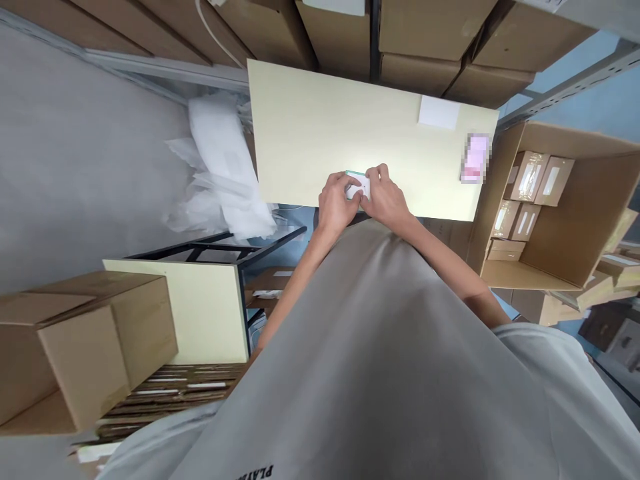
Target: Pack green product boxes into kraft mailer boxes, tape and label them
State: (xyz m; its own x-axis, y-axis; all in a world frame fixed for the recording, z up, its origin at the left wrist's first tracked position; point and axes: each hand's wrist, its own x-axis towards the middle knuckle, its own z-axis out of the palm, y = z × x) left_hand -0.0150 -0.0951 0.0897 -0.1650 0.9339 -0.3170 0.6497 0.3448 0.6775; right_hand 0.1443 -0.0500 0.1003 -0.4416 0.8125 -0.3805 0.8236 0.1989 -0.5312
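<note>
Between both hands, at the near edge of a pale yellow table (310,127), is a small white box with a green edge (358,184). My left hand (337,201) grips its left side, thumb and fingers curled in. On the right side of the same box, my right hand (386,198) is closed, its thumb near the front face. The fingers cover much of the box, so its printing cannot be made out. A white paper sheet (439,112) and a blurred pink item (475,158) lie on the table to the right.
Right of the table stands a large open carton (555,267) holding several smaller boxes (526,177). White wrapping material (220,160) hangs at the left. An open cardboard box (85,347) rests on a side table (205,307) at lower left. Cartons (420,30) line the back shelf.
</note>
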